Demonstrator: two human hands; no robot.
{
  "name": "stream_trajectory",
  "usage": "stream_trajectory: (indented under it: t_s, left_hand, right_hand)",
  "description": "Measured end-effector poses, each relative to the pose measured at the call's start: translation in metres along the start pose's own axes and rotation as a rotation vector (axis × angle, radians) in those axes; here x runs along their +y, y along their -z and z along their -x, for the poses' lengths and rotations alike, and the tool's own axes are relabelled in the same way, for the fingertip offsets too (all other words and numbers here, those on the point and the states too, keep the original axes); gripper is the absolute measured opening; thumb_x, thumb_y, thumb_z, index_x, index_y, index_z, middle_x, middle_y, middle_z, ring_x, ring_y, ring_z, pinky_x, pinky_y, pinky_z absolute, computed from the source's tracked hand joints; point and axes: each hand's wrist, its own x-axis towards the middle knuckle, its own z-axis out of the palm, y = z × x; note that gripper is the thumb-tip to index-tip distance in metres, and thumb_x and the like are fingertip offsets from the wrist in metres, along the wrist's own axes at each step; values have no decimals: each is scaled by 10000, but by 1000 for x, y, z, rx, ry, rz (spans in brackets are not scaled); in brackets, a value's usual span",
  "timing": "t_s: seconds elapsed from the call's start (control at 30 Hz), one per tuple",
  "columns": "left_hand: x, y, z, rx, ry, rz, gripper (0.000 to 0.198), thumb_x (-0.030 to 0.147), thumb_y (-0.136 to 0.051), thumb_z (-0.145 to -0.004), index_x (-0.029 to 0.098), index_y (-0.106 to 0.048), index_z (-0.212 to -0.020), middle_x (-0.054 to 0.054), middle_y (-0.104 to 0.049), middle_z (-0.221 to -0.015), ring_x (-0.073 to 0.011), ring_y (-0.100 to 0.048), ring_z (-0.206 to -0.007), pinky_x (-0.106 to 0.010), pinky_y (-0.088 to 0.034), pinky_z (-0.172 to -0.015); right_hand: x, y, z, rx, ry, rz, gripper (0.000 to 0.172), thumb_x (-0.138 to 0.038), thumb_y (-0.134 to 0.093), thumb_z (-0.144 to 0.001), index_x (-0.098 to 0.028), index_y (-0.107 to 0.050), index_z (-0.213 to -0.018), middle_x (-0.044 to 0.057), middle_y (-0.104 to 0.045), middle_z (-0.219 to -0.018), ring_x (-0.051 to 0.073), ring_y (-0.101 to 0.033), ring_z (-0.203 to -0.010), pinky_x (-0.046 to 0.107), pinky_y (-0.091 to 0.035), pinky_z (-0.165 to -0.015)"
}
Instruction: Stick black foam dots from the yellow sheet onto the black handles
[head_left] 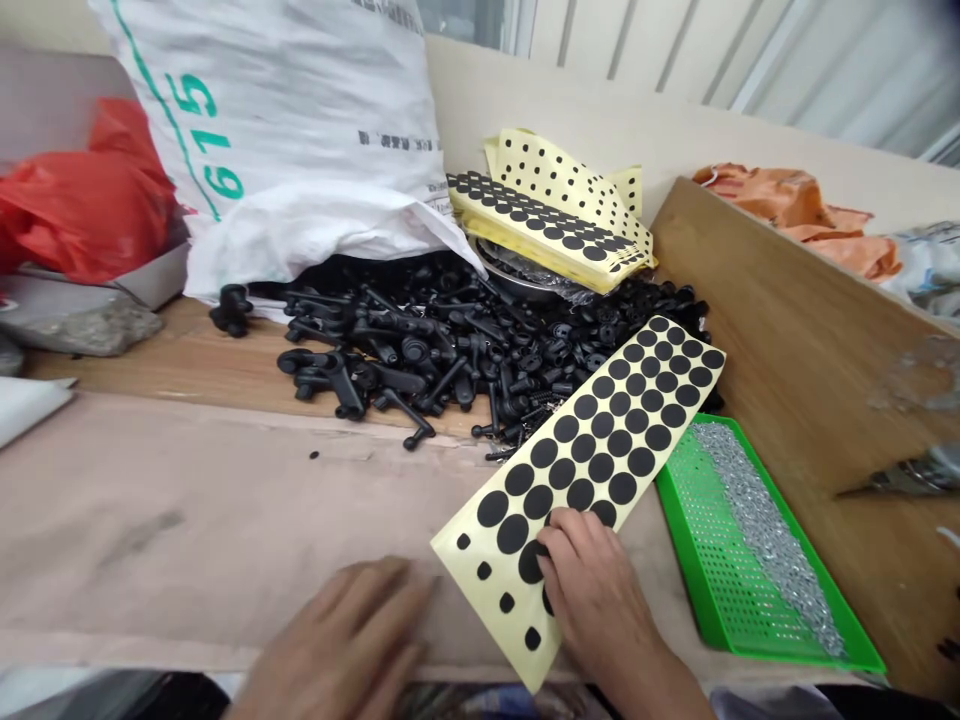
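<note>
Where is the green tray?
In the head view, the green perforated plastic tray lies lower right, just right of the yellow sheet of black round stickers.

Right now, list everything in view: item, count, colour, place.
white woven sack: one, white with green print, back left
red plastic bag: one, red, far left
black plastic parts: too many to count, black, heaped on a wooden board
metal bowl: one, silver, behind the heap
yellow sheets: several, yellow with black dots, on the bowl
sticker sheet: one, yellow with black discs, on the bench
green perforated tray: one, green, right of the sheet
small silvery parts: many, silver, in the tray
orange cloth: one, orange, back right
left hand: one, bare, on the bench
right hand: one, bare, on the sheet
</note>
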Motion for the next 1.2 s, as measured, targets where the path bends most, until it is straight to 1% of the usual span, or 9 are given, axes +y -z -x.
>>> stream_trajectory:
  t_s: [0.07, 0.17, 0.23, 0.3, 0.47, 0.63, 0.77, 0.93, 1.2]
  left_hand:
    - [20, -16, -24, -41, -78, 12, 343, 248, -492, -890, 276, -550, -1228, -50, -583, -1233, -224, -506, -1126, -327, -416, -941]
    - [45, -39, -49, -54, -92, -18, 318, 368, -516, -888, 283, -560, -1192, -66, -574, -1261, -277, -495, -1116, -415, -381, -860]
    - [52, -49, -54, -51, -87, -33, 343, 445, -540, -868, 285, -567, -1171, -66, -576, -1259, -286, -499, -1097, -423, -344, -819]
    - [53, -54, -53, -42, -90, -36, 342, 443, -534, -876, 281, -562, -1176, -68, -565, -1270, -281, -487, -1109, -424, -308, -824]
    - [48, -54, -48, 7, -94, -8, 291, 397, -498, -908, 269, -573, -1158, -63, -568, -1251, -257, -472, -1116, -409, -271, -849]
    - [46, -53, -49, -24, -97, -11, 268, 363, -514, -900, 275, -574, -1146, -55, -563, -1256, -256, -470, -1115, -403, -275, -863]
    - [40, -54, -50, -25, -127, -43, 262, 365, -491, -915, 275, -571, -1147, -57, -556, -1269, -254, -469, -1126, -401, -281, -893]
    - [33, -52, -53, -55, -170, -111, 221, 304, -464, -932, 279, -581, -1118, -62, -552, -1290, -245, -477, -1129, -393, -295, -906]
    - [42, -53, -51, -115, -136, -167, 323, 304, -479, -896, 249, -526, -1211, -88, -497, -1365, -296, -448, -1164, -469, -276, -914]
  right_hand:
    - [-1, 1, -1, 12, 0, 0, 183, -77, -422, -851, -180, -573, -853, 102, -594, -890, 233, -487, -742, 363, -387, -641]
    - [-1, 3, -1, 25, 1, -40, 181, -73, -406, -856, -176, -554, -867, 106, -583, -900, 238, -489, -756, 366, -391, -640]
    - [0, 4, 0, 13, -7, -85, 177, -68, -401, -859, -177, -540, -877, 103, -575, -903, 238, -492, -766, 372, -400, -647]
    - [1, 6, 0, -25, -21, -153, 170, -70, -400, -869, -183, -527, -875, 91, -567, -902, 233, -499, -778, 377, -414, -666]
    - [3, 5, 0, -57, -11, -189, 183, -58, -391, -879, -177, -526, -914, 102, -553, -959, 238, -513, -824, 393, -448, -705]
    - [4, 7, -5, -38, -8, -167, 180, -54, -406, -867, -155, -527, -952, 124, -541, -984, 249, -518, -867, 388, -481, -715]
    - [2, 11, -9, -91, 18, -111, 204, -34, -389, -847, -157, -551, -862, 116, -546, -915, 245, -514, -805, 390, -481, -673]
    - [-2, 15, -13, -135, 0, -147, 212, -44, -372, -843, -183, -496, -743, 81, -545, -838, 209, -491, -723, 356, -464, -632]
    - [-7, 20, -13, -128, -36, -312, 199, -52, -386, -845, -201, -444, -726, 48, -534, -795, 189, -498, -745, 330, -449, -679]
